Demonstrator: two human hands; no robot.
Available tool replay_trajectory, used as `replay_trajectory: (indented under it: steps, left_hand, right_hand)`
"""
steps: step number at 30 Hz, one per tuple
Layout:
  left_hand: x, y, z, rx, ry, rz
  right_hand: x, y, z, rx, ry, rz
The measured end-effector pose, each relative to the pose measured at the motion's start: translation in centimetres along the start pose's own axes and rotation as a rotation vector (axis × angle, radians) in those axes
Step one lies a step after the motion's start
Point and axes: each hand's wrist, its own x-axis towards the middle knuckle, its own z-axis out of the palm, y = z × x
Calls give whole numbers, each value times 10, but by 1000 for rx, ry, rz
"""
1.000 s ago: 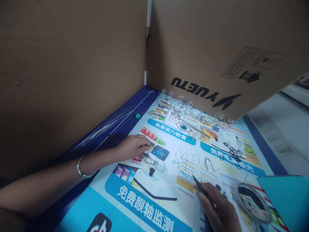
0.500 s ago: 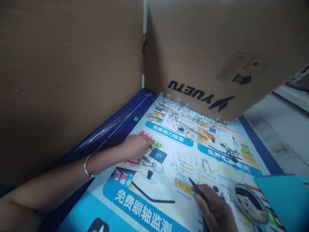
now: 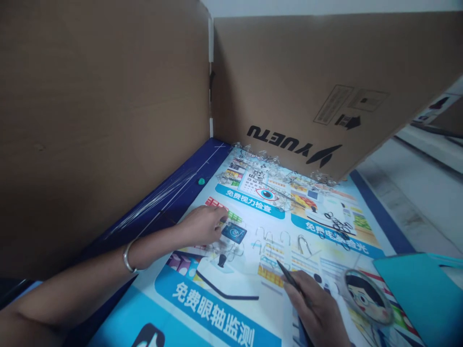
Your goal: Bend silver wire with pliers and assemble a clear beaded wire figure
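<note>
My left hand (image 3: 205, 224) rests low over the printed sheet (image 3: 249, 289), its fingers curled together; what they hold, if anything, is hidden. Just below those fingers lie loops of clear wire or thread (image 3: 231, 250). In my right hand (image 3: 318, 308) is a slim black pointed tool that looks like tweezers (image 3: 289, 275), its tip directed up and left. Beyond that tip, several silvery hooks (image 3: 285, 237) are spread on the sheet, with a larger bent metal piece (image 3: 304, 244) beside them.
Cardboard walls (image 3: 108, 111) stand at the left and back. Clear tangled pieces (image 3: 267, 158) lie along the back one. Black rings (image 3: 338, 224) are heaped at right, near a round clear dish (image 3: 368, 296) and a turquoise sheet (image 3: 412, 289). A green lump (image 3: 201, 181) sits on the blue border.
The camera view has tilted slightly upward and shifted, showing the back cardboard's top edge. Both hands stay in nearly the same places over the sheet, with the tweezers still in the right.
</note>
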Motion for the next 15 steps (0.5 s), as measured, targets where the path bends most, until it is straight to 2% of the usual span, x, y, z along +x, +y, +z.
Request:
replay_trajectory:
  steps: [4, 7, 15]
  left_hand:
    - [-6, 9, -8, -45, 66, 7]
    - [-11, 18, -15, -75, 84, 20]
    - [-22, 44, -23, -184, 135, 75]
  right_hand:
    - [2, -4, -1, 32, 53, 17]
    - [3, -13, -4, 63, 33, 26]
    - [18, -52, -17, 192, 0, 110]
